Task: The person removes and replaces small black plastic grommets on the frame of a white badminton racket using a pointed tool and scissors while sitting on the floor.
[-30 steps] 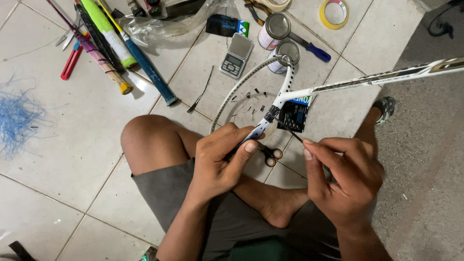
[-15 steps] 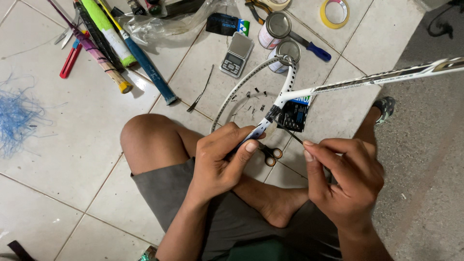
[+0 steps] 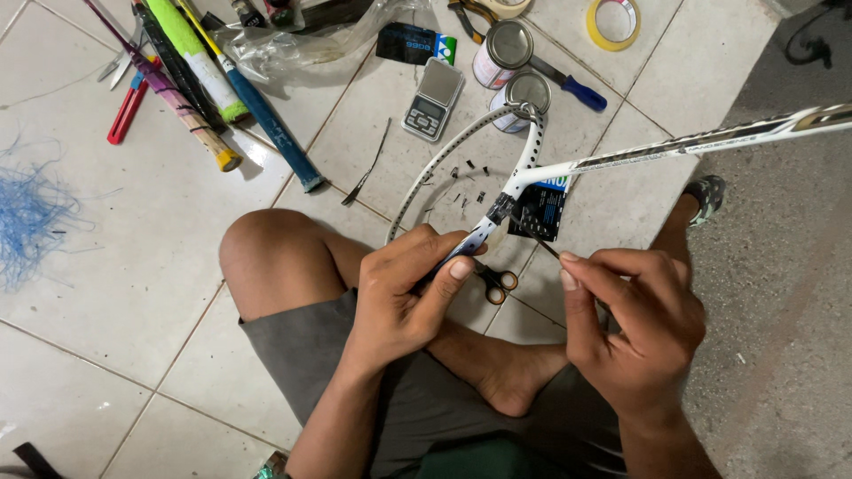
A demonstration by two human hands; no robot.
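I sit cross-legged on a tiled floor with a white unstrung racket frame (image 3: pixel 524 160) across my lap. My left hand (image 3: pixel 408 293) grips the frame's rim near the throat. My right hand (image 3: pixel 635 315) pinches a thin dark pointed tool (image 3: pixel 532 238) whose tip lies against the frame just beside my left thumb. The racket's shaft (image 3: pixel 692 142) runs off to the upper right. Small scissors (image 3: pixel 497 282) lie on the floor under the frame.
On the tiles: several racket handles (image 3: pixel 204 80) at top left, a small digital scale (image 3: pixel 432 99), two tins (image 3: pixel 506 44), a screwdriver with a blue handle (image 3: pixel 577 89), a yellow tape roll (image 3: pixel 614 22), a dark packet (image 3: pixel 543 211), loose blue string (image 3: pixel 31 217), tiny black grommets (image 3: pixel 469 182).
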